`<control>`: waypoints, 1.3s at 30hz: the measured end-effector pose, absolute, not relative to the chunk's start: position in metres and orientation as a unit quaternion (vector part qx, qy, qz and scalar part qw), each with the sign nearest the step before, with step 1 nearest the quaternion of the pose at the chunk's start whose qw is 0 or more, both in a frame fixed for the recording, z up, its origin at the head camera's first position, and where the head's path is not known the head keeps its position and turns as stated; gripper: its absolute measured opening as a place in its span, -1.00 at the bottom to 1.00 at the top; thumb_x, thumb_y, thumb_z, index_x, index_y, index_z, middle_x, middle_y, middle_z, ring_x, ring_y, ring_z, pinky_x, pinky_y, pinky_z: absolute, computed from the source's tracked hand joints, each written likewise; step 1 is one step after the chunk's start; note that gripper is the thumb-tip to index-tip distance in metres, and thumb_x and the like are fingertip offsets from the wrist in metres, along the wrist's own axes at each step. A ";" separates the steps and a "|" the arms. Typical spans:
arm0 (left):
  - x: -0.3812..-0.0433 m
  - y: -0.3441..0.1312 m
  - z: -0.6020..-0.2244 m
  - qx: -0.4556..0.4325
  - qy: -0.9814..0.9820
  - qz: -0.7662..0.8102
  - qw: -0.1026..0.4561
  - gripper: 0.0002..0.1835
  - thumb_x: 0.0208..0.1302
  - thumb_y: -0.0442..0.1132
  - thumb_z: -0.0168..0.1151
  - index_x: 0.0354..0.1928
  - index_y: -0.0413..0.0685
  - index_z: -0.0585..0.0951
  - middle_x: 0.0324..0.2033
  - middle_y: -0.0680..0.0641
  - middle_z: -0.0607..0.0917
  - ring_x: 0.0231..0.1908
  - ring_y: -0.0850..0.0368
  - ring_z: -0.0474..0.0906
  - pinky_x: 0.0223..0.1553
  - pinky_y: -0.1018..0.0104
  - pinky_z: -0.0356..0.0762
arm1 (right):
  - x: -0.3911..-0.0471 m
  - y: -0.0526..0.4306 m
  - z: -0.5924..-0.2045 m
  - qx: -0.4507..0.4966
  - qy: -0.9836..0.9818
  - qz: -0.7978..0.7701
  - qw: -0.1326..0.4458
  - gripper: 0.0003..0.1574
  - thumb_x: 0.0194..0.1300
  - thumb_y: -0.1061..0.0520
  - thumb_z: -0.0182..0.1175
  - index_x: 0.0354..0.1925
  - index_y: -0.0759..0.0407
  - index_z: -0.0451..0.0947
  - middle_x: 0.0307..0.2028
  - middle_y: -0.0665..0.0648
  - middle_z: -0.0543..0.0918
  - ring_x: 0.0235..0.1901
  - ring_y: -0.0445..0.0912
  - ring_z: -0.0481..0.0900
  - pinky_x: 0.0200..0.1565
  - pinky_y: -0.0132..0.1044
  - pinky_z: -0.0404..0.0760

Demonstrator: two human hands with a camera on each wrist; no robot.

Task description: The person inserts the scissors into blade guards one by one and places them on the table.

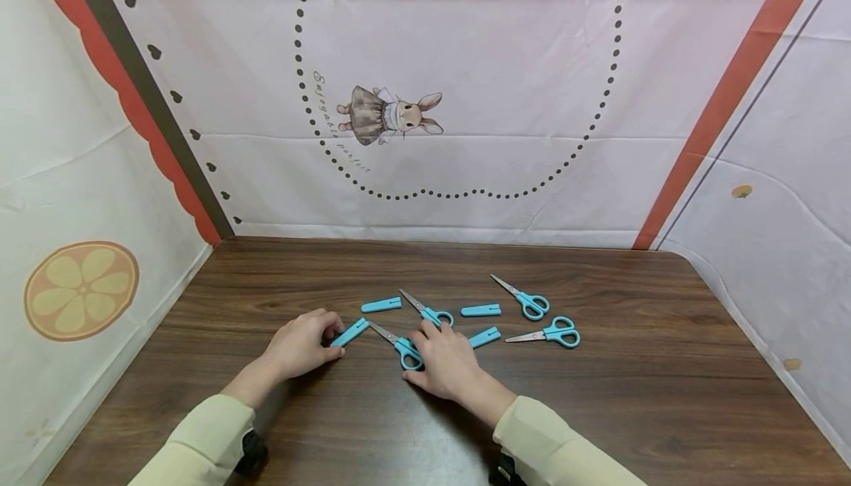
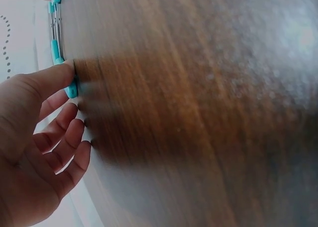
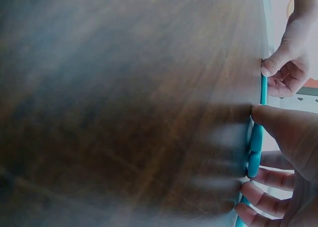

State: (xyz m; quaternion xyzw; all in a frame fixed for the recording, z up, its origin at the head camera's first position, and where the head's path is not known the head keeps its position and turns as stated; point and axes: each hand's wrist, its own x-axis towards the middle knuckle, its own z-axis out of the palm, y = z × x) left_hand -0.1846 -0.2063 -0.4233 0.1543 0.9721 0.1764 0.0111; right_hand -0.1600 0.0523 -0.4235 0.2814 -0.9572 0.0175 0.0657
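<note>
My left hand (image 1: 302, 346) pinches a light-blue scissor blade cover (image 1: 351, 332) between thumb and fingers, low over the wooden table. In the left wrist view the cover's rounded end (image 2: 73, 91) shows under the thumb. Beside it, my right hand (image 1: 452, 362) holds a pair of blue-handled scissors (image 1: 401, 343) by the handle, thumb and index finger at the loops. The blades point up-left, with the tip right at the cover's open end. In the right wrist view the handle (image 3: 256, 137) lies between thumb and fingers, close to the table surface.
Behind the hands lie another cover (image 1: 381, 305) and second scissors (image 1: 435, 316), partly near my right fingers. Farther right are a cover (image 1: 480, 310), one partly hidden cover (image 1: 485, 337), and two more scissors (image 1: 534, 306). A printed cloth (image 1: 505, 102) hangs behind the table.
</note>
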 end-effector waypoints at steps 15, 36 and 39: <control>-0.184 -0.203 -0.420 0.145 0.971 0.185 0.031 -0.76 -0.01 -0.13 0.40 -0.29 0.09 0.56 -0.54 0.11 0.46 -0.59 0.23 0.31 -0.56 0.31 0.25 | -0.159 0.055 -0.424 0.288 -0.954 0.026 0.076 -0.33 0.06 -0.36 0.20 0.02 -0.01 0.49 -0.11 0.03 0.48 -0.23 -0.05 0.49 -0.44 -0.28 0.50; -0.185 -0.206 -0.420 0.139 0.974 0.178 0.021 -0.79 -0.01 -0.16 0.40 -0.31 0.09 0.58 -0.52 0.11 0.46 -0.57 0.23 0.31 -0.56 0.32 0.24 | -0.161 0.065 -0.423 0.277 -0.951 0.133 0.023 -0.45 0.02 -0.26 0.19 -0.08 0.00 0.50 -0.29 -0.01 0.51 -0.42 -0.20 0.40 -0.54 -0.40 0.36; -0.185 -0.207 -0.420 0.135 0.975 0.174 0.016 -0.81 -0.01 -0.17 0.40 -0.33 0.10 0.59 -0.52 0.11 0.46 -0.56 0.23 0.31 -0.56 0.32 0.24 | -0.162 0.066 -0.423 0.279 -0.949 0.145 0.023 -0.46 0.01 -0.24 0.19 -0.09 0.00 0.50 -0.29 -0.01 0.52 -0.44 -0.21 0.40 -0.53 -0.40 0.37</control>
